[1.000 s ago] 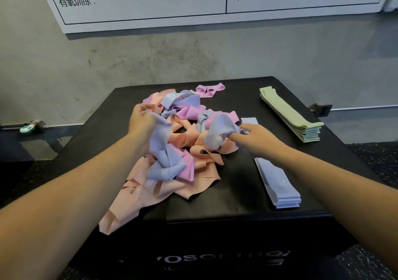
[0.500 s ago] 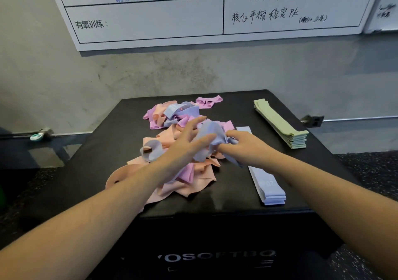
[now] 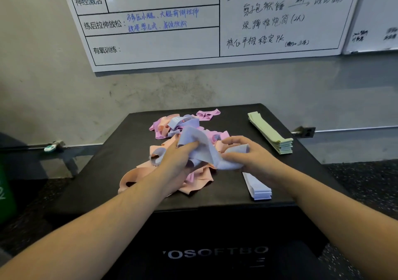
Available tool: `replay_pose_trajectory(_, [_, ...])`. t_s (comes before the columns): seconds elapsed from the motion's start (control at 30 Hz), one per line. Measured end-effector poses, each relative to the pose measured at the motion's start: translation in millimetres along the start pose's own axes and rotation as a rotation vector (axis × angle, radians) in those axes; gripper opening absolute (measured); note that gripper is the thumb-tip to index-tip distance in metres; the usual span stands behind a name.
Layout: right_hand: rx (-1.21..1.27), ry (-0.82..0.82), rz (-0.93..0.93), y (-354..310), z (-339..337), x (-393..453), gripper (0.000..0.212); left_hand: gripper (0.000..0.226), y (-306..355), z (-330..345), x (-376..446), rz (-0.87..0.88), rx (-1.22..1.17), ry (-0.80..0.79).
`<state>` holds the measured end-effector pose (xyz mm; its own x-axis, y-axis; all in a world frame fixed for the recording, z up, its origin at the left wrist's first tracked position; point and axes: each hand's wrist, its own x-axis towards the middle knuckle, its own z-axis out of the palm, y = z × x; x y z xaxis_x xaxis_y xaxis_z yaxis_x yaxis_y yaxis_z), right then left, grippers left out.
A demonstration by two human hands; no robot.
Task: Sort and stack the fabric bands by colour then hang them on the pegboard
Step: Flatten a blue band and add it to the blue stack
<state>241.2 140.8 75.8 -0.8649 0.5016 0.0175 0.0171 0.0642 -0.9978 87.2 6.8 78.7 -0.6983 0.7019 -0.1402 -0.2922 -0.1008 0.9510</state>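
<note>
– Where's the blue band [image 3: 206, 150]?
– Gripped between both hands, left hand [image 3: 179, 160] and right hand [image 3: 245, 152], above the mixed pile [image 3: 172, 129] on the black surface [image 3: 107, 167]; blue stack [image 3: 258, 188] just beside, green stack [image 3: 271, 133] farther back.

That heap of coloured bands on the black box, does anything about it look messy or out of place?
Yes. The heap of loose bands is tangled, peach, pink and lavender mixed, unlike the neat green stack and lavender stack. One pink band lies apart at the back. Both hands grip a crumpled lavender band.
</note>
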Motion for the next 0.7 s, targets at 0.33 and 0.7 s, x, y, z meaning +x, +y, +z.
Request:
replay_pose_trajectory(0.33, [-0.030,0.185,-0.003,-1.5,-8.4,-38.8,0.023,0.035,16.7,9.3,-39.1,-0.037,-0.110,-0.045])
replay_pose_trajectory(0.7, [-0.069,0.098,-0.070,-11.0,10.2,-65.8,0.032,0.035,23.7,27.6,-55.5,-0.023,-0.122,-0.022])
